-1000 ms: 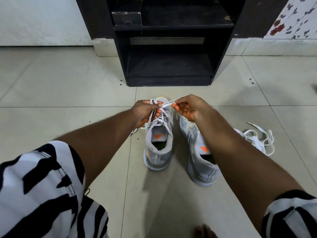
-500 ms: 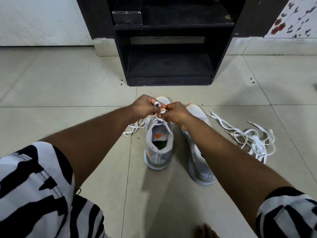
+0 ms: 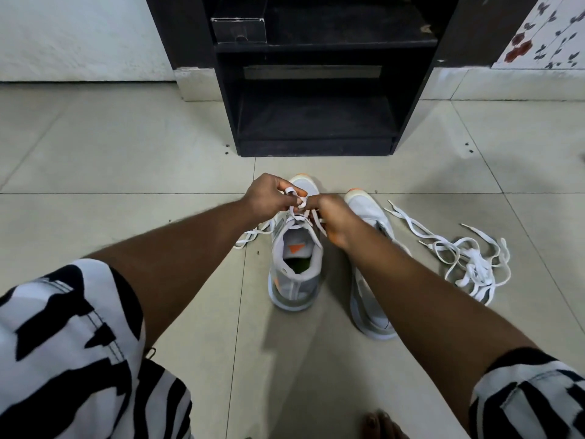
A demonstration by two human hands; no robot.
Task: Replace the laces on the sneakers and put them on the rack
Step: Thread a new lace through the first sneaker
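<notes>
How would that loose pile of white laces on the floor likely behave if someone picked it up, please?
The loose laces look flat and limp, so they would probably droop. Their tangled loops suggest they would lift as one clump, and they are likely very light.

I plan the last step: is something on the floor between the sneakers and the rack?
Nothing visible. The tile strip between the sneakers and the rack is bare; the loose laces lie off to the right.

Open tiled floor left of the sneakers, bare lower shelf in the rack straight ahead, a loose lace tangle cluttering the right, a box filling the upper shelf's left.
</notes>
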